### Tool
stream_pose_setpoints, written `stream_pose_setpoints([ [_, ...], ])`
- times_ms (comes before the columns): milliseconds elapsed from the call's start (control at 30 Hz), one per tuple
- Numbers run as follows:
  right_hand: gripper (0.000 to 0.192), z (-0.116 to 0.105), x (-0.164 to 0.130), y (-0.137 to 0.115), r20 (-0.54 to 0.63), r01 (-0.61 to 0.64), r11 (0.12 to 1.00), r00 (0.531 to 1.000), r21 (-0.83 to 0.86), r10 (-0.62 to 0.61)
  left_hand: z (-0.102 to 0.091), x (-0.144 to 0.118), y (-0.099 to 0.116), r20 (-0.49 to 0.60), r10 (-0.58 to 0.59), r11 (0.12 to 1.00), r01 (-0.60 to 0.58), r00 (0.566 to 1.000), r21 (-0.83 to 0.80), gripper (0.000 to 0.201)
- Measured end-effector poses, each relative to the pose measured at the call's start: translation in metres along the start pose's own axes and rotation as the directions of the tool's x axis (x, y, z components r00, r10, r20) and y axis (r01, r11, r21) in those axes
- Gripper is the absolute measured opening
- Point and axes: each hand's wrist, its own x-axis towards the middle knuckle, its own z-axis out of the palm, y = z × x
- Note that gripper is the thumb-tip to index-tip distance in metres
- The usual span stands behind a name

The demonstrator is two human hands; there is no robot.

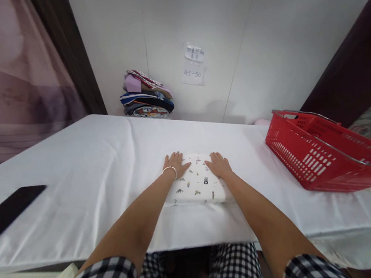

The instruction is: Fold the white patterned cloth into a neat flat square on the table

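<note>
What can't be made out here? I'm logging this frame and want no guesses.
Head view only:
- Red basket: its inside is hidden by its near wall, its right end cut by the edge.
- Wall notes: top one's writing too small.
- Folded printed cloth: underside hidden; both hands, left and right, lie flat on it.

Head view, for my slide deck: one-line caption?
Both hands, left hand and right hand, press flat on a folded printed cloth beside a red basket.

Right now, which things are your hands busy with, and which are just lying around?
Busy with:
- folded white printed cloth, flat under the left hand and right hand
- white table it lies on

Just lying around:
- red basket
- pile of folded clothes by the wall
- black flat thing
- paper notes
</note>
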Motion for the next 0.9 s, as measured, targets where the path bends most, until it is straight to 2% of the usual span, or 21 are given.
stream_pose_setpoints([
  [67, 0.068, -0.001, -0.001, 0.001, 0.000, 0.003, 1.000, 1.000, -0.002, -0.003, 0.003, 0.002, -0.002, 0.030, -0.031, 0.999, 0.031, 0.999, -0.016, 0.076],
  [200, 0.068, -0.006, -0.001, 0.001, 0.020, 0.000, 1.000, 1.000, -0.012, 0.000, 0.006, 0.002, -0.003, 0.020, -0.030, 0.999, 0.030, 0.999, -0.028, 0.074],
  [300, 0.069, -0.014, 0.000, -0.012, 0.012, 0.012, 1.000, 1.000, -0.023, -0.012, 0.008, 0.001, -0.002, 0.007, -0.030, 0.999, 0.030, 1.000, -0.029, 0.073],
  [367, 0.068, -0.018, 0.001, -0.028, -0.029, 0.096, 0.995, 0.995, -0.027, -0.097, 0.009, 0.002, -0.002, -0.018, -0.029, 0.999, 0.028, 0.999, -0.028, 0.072],
  [467, 0.062, -0.015, 0.002, -0.057, -0.037, 0.267, 0.964, 0.963, -0.011, -0.267, 0.011, 0.003, -0.003, -0.041, -0.030, 0.999, 0.029, 0.999, -0.031, 0.068],
  [567, 0.059, -0.006, 0.004, -0.072, -0.021, 0.323, 0.946, 0.946, 0.020, -0.323, 0.011, 0.003, -0.004, -0.024, -0.035, 0.999, 0.034, 0.999, -0.033, 0.061],
  [767, 0.064, 0.001, 0.011, -0.061, -0.020, 0.350, 0.937, 0.936, 0.005, -0.350, 0.009, 0.001, -0.003, -0.021, -0.042, 0.998, 0.041, 0.999, -0.046, 0.060],
  [900, 0.063, -0.002, 0.014, -0.042, -0.010, 0.294, 0.956, 0.956, 0.008, -0.294, 0.008, 0.000, -0.003, -0.031, -0.033, 0.998, 0.032, 0.999, -0.049, 0.060],
])
